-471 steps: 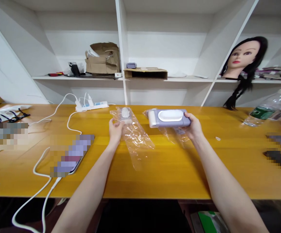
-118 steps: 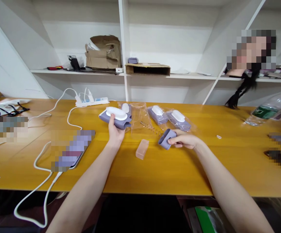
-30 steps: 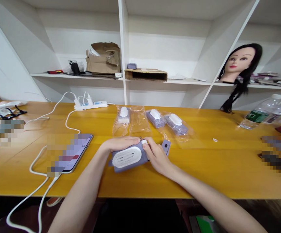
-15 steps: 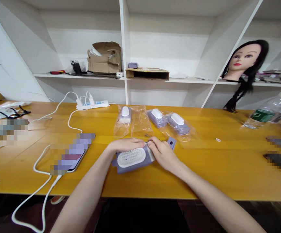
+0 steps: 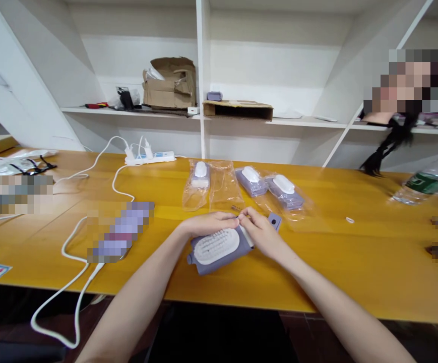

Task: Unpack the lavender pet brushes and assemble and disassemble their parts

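A lavender block with a white bristled oval pad (image 5: 219,246) lies tilted between my hands above the wooden table. My left hand (image 5: 211,223) is closed over its far edge, with the thumb along the top. My right hand (image 5: 261,231) grips the right end, beside a white strip, and its fingertips meet the left thumb at the far edge. What the fingertips pinch there is hidden. A lavender tab with a dark round hole (image 5: 274,221) sticks out past the right hand. Beyond the hands lie similar lavender blocks (image 5: 200,174), (image 5: 251,182), (image 5: 285,191) in clear plastic wrapping.
On the left, a phone (image 5: 124,232) lies with a white cable (image 5: 78,297) hanging over the table's front edge. A power strip (image 5: 150,159) sits near the shelf. A water bottle (image 5: 423,184) and a small white ring (image 5: 350,220) are on the right. Cardboard boxes (image 5: 171,83) stand on the shelf.
The view has turned slightly left, so everything sits further right in the picture. Both hands keep hold of the block, and the right fingertips have drawn closer to the left thumb.
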A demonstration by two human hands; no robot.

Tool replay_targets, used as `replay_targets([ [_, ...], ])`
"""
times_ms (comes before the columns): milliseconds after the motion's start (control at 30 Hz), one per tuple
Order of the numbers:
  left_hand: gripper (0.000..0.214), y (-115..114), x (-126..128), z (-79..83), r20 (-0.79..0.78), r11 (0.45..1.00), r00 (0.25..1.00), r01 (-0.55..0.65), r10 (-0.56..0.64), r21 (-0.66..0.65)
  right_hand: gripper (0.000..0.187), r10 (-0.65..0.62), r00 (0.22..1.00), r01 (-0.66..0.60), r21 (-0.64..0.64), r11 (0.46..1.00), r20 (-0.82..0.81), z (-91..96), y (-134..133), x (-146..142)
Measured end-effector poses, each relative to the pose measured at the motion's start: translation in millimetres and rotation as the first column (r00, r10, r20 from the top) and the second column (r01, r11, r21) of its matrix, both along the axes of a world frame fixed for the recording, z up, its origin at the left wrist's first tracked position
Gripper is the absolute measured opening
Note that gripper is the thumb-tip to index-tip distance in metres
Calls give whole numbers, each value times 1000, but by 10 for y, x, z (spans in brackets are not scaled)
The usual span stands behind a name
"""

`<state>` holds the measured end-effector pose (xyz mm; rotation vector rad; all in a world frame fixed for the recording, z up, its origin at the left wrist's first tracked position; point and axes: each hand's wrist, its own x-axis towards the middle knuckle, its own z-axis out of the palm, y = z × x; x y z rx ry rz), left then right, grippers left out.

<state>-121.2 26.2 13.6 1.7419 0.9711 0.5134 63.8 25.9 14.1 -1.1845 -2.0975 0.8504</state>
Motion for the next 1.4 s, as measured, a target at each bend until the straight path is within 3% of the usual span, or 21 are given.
replay_targets([
  [133, 64, 27, 35, -28, -48, 998, 997, -57, 57, 1, 22, -12, 986, 1, 64, 998, 169, 27, 27, 18],
  [233, 63, 38, 20, -34, -9, 997, 997, -72, 72, -8, 22, 6, 984, -21, 81, 996, 176, 41, 5, 13],
  [367, 55, 12, -18, 9, 41, 999, 999, -35, 34, 14, 21, 33, 998, -37, 55, 998, 60, 28, -30, -14],
  [600, 34, -66, 28, 91, 134, 994, 985, -111, 112, -13, 24, 75, 967, -91, -54, 994, -243, -21, -10, 1],
  [867, 38, -51, 48, 56, 149, 993, 982, -118, 115, 17, 25, 32, 921, -65, -71, 995, -388, -102, -30, 12],
  [1000, 41, -59, 53, 53, 99, 993, 990, -108, 104, 37, 24, 28, 942, -56, -74, 996, -333, -106, -17, 18],
  [1167, 40, -73, 51, 71, 4, 988, 996, -85, 86, 125, 21, 37, 986, -29, 52, 998, -164, -35, 5, 30],
  [1400, 36, -95, 92, 74, 76, 988, 992, -111, 103, 108, 24, 92, 962, -89, 24, 996, -258, -71, -17, 71],
])
